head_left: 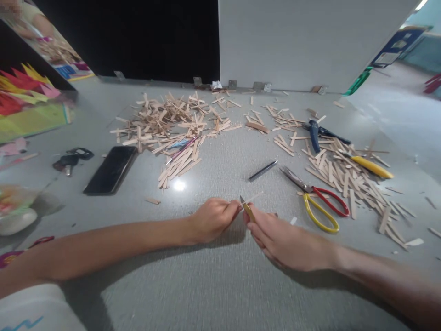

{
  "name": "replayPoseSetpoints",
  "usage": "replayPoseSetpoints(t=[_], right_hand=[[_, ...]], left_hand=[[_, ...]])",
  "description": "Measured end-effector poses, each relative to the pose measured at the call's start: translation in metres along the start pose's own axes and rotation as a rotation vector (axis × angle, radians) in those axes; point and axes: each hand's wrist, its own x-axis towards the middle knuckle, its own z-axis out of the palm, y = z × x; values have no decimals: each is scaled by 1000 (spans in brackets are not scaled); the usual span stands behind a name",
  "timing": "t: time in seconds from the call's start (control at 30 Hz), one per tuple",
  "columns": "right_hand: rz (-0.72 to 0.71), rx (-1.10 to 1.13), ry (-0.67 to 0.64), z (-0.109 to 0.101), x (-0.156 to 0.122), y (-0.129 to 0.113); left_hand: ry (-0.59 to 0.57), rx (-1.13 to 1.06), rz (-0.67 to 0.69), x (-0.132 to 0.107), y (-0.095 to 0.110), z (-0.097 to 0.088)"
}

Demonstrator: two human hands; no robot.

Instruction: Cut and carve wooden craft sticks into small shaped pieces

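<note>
My left hand (213, 218) is closed, pinching a thin wooden stick (254, 197) that points right and slightly up over the grey table (206, 285). My right hand (285, 241) is closed around a small yellow-handled knife (247, 209); its blade tip meets the stick near my left fingertips. Both hands rest low on the table, nearly touching.
Piles of wooden sticks (172, 124) spread across the back and right (344, 174). Red-and-yellow scissors (319, 202), a dark pen (263, 170), blue pliers (315, 133), a yellow cutter (370, 166), a black phone (110, 170), keys (70, 160) and coloured paper (27, 99) lie around.
</note>
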Motion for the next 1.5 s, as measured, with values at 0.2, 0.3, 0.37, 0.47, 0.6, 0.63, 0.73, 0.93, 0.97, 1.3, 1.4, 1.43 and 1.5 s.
replayPoseSetpoints(t=[0.2,0.3,0.37,0.47,0.6,0.63,0.73,0.93,0.97,1.3,1.4,1.43,1.5], right_hand=[[167,212,1,20,2,0],[342,354,-40,9,5,-12],[386,497,-48,0,9,-20],[401,748,14,-10,12,-31],[406,841,115,-22,9,-41],[412,838,124,-24,8,-42],[416,816,127,-27,5,-43],[452,630,144,-30,4,-36],[458,546,142,-30,5,-34],[186,-205,210,-26,10,-3],[167,-222,175,-35,13,2],[174,-231,161,-39,14,1],[177,-254,141,-46,15,-1]], left_hand=[[-35,-136,-57,1,1,0],[-69,-269,-83,7,0,-4],[-119,-409,-142,13,-2,-9],[-159,-628,-295,18,-6,-14],[-161,-817,-489,18,-9,-15],[-167,-857,-520,18,-9,-15],[-170,-939,-551,18,-10,-14],[-181,-1001,-568,21,-12,-15],[-183,-1029,-579,21,-13,-15],[-455,-1419,-661,32,-25,-22],[-450,-1471,-688,34,-28,-21],[-441,-1481,-694,34,-29,-21],[-433,-1491,-703,34,-29,-20]])
